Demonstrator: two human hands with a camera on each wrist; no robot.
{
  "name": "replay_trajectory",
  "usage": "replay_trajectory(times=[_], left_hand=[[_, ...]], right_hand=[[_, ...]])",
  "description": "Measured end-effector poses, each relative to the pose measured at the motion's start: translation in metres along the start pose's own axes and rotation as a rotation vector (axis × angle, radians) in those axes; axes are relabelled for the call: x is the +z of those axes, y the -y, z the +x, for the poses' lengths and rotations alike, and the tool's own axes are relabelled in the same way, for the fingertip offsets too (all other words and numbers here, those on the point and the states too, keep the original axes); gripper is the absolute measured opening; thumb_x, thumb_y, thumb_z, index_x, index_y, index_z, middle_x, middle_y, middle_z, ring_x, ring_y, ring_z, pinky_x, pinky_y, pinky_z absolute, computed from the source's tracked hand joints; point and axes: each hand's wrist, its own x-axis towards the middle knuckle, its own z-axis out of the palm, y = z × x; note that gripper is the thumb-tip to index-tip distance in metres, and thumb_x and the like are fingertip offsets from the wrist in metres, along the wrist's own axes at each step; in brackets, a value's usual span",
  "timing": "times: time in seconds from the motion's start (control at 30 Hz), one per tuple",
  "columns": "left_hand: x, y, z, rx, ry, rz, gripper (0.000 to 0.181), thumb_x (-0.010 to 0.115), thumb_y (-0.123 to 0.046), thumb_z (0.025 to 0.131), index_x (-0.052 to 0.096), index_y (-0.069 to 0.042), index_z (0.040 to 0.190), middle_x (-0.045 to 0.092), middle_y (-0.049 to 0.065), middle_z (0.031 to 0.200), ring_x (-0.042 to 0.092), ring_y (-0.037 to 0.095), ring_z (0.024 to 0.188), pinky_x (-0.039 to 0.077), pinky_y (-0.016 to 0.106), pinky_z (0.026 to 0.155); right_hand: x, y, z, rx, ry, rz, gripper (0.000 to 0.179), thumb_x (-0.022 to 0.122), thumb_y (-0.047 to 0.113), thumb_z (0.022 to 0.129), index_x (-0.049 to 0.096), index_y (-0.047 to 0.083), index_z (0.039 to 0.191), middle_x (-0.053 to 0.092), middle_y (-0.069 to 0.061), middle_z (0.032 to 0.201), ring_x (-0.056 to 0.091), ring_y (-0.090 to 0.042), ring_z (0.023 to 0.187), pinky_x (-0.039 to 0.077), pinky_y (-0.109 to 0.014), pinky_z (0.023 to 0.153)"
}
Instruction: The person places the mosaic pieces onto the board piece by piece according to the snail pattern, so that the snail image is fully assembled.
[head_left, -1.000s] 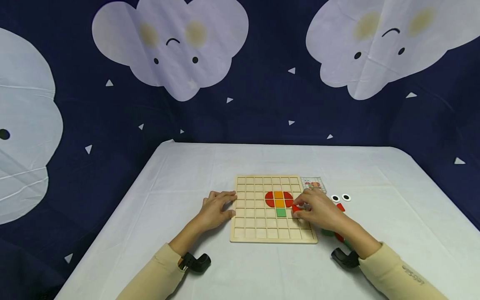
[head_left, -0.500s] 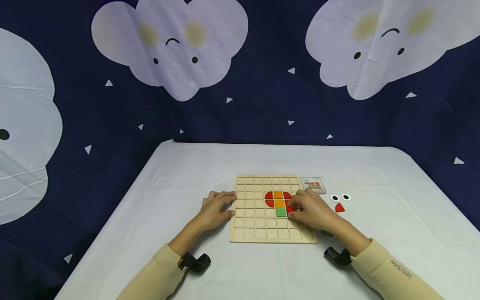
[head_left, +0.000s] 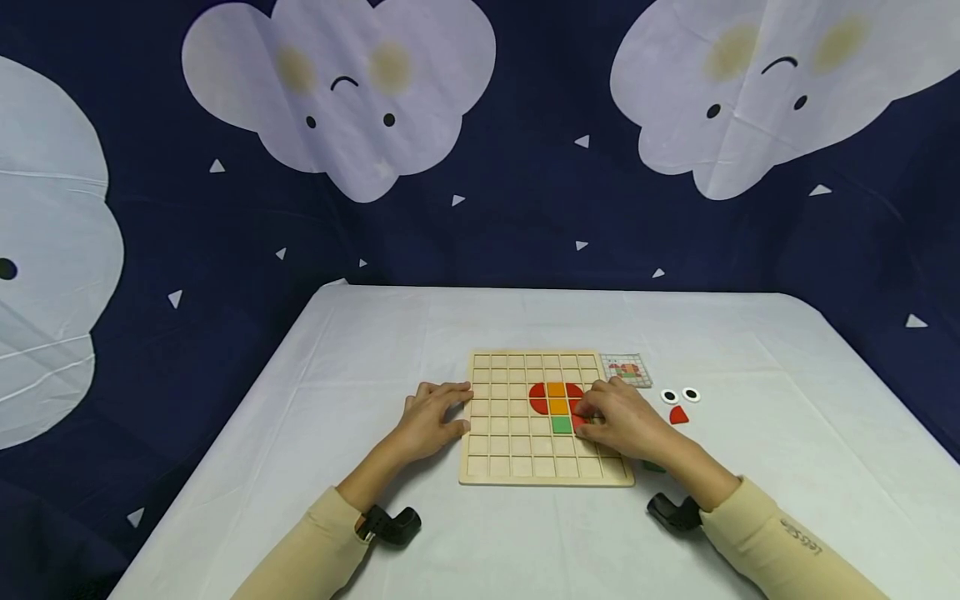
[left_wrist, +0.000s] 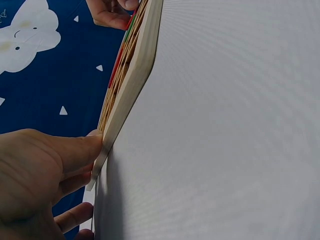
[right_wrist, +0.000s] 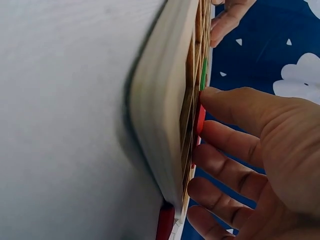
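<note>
A wooden grid board point(head_left: 498, 446) lies on the white table. Fitted in its cells are red rounded pieces point(head_left: 538, 398), orange squares point(head_left: 557, 405) and a green square point(head_left: 562, 425). With thumb and index finger, my right hand point(head_left: 630, 421) pinches a red piece point(right_wrist: 201, 117) at the cell just right of the green square; the hand hides much of it in the head view. My left hand point(head_left: 435, 421) rests against the board's left edge, thumb and fingertips touching the rim, fingers relaxed.
By the board's upper right corner lies a small printed pattern card point(head_left: 626, 369). Right of it are two eye discs point(head_left: 680, 396) and a loose red rounded piece point(head_left: 678, 415). A green piece point(head_left: 654, 467) shows partly under my right wrist. A cloud-print curtain point(head_left: 525, 225) hangs behind.
My right hand has moved slightly left, bringing the red piece to the cell beside the green square, and has since held there. The left hand has stayed at the board's edge.
</note>
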Motion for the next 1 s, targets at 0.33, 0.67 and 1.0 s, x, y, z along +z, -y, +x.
replay_trajectory(times=[0.33, 0.67, 1.0], left_hand=[[0.000, 0.001, 0.001, -0.007, 0.004, -0.002, 0.047, 0.069, -0.023, 0.083, 0.059, -0.012, 0.128, 0.052, -0.001, 0.141, 0.043, 0.025, 0.115, 0.029, 0.041, 0.085], [0.001, 0.001, 0.001, -0.010, 0.004, 0.002, 0.047, 0.069, -0.023, 0.084, 0.059, -0.012, 0.128, 0.051, -0.001, 0.141, 0.042, 0.025, 0.116, 0.029, 0.040, 0.085], [0.001, 0.001, 0.001, -0.012, 0.007, 0.001, 0.047, 0.069, -0.022, 0.084, 0.059, -0.012, 0.129, 0.051, -0.001, 0.141, 0.042, 0.025, 0.116, 0.029, 0.040, 0.085]], right_hand=[[-0.002, -0.001, -0.004, 0.025, 0.017, 0.008, 0.018, 0.078, 0.026, 0.073, 0.071, 0.017, 0.087, 0.063, 0.005, 0.088, 0.049, -0.015, 0.084, 0.038, -0.036, 0.078], [-0.018, -0.012, -0.016, 0.080, -0.021, 0.016, 0.019, 0.075, 0.022, 0.076, 0.071, 0.013, 0.093, 0.063, 0.001, 0.090, 0.055, -0.029, 0.100, 0.039, -0.052, 0.091], [-0.039, -0.035, -0.045, 0.215, -0.004, 0.047, 0.019, 0.072, 0.022, 0.079, 0.070, 0.014, 0.097, 0.063, 0.000, 0.094, 0.047, -0.018, 0.087, 0.037, -0.033, 0.073]])
